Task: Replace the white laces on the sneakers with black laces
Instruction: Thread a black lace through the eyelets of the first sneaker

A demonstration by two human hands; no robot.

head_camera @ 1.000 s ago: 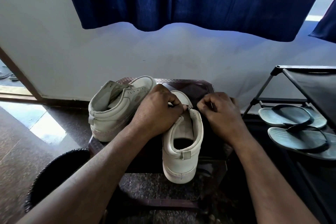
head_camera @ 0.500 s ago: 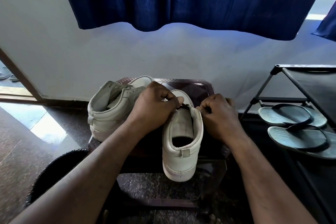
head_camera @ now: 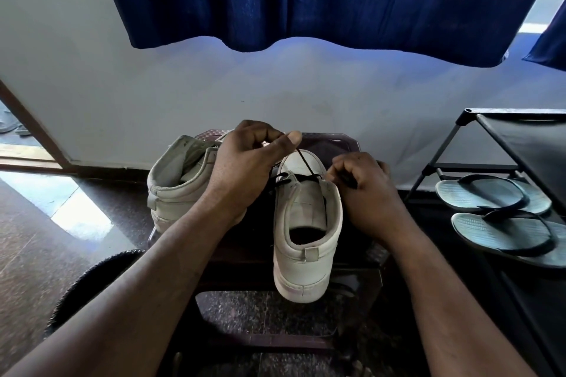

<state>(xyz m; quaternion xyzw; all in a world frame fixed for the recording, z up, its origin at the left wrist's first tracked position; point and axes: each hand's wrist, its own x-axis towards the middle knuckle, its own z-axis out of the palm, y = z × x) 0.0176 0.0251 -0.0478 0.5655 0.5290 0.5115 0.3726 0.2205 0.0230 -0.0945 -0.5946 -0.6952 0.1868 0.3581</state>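
Fingers point(head_camera: 288, 142) of the left hand point(head_camera: 245, 168) pinch a strand of the black lace point(head_camera: 304, 162) between thumb and forefinger, holding it raised and taut above the toe of the near sneaker point(head_camera: 306, 239) at frame centre. The right hand point(head_camera: 364, 193) sits just beside that shoe's right eyelets, its fingers point(head_camera: 338, 170) curled round what looks like the lace's other end. The lace crosses only the eyelets nearest the toe, so I judge lacing has barely begun. It looks thin, limp and light, probably best taken close to its tip for threading. Counted: two white sneakers, the second sneaker point(head_camera: 180, 174) left of centre and unlaced, both on the small dark desk point(head_camera: 337, 144); one black lace; no white laces visible; two flip-flops point(head_camera: 490, 193) on the rack point(head_camera: 520, 138) at right.
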